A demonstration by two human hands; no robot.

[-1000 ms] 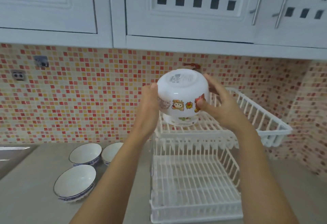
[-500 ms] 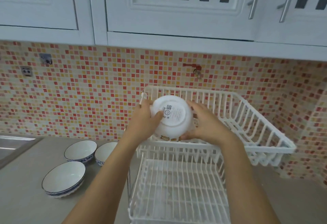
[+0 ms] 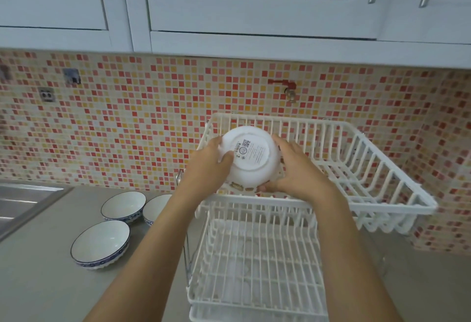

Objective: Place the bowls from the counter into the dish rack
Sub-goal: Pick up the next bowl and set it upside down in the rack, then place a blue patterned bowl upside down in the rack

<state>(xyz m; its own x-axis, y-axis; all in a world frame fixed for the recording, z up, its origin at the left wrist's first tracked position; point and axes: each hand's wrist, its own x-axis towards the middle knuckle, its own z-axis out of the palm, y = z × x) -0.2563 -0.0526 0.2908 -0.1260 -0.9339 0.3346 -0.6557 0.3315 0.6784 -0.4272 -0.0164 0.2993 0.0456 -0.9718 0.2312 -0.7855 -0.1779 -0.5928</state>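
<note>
I hold a white bowl (image 3: 251, 158) upside down, its labelled base facing me and cartoon prints along its lower side. My left hand (image 3: 209, 166) grips its left side and my right hand (image 3: 298, 171) its right side. The bowl sits low inside the front left part of the upper tier of the white two-tier dish rack (image 3: 382, 169); whether it touches the wires is hidden. Three blue-rimmed white bowls stand upright on the grey counter to the left: a near bowl (image 3: 100, 244), a far bowl (image 3: 123, 205) and a third bowl (image 3: 159, 207) partly behind my left forearm.
The rack's lower tier (image 3: 254, 270) holds nothing. A steel sink (image 3: 23, 202) lies at the far left edge. A mosaic tile wall with a small tap (image 3: 289, 91) and a socket (image 3: 47, 94) backs the counter. White wall cabinets (image 3: 254, 3) hang overhead.
Both hands have lowered the upturned bowl from above the rack down into the upper tier. My view has shifted left and downward.
</note>
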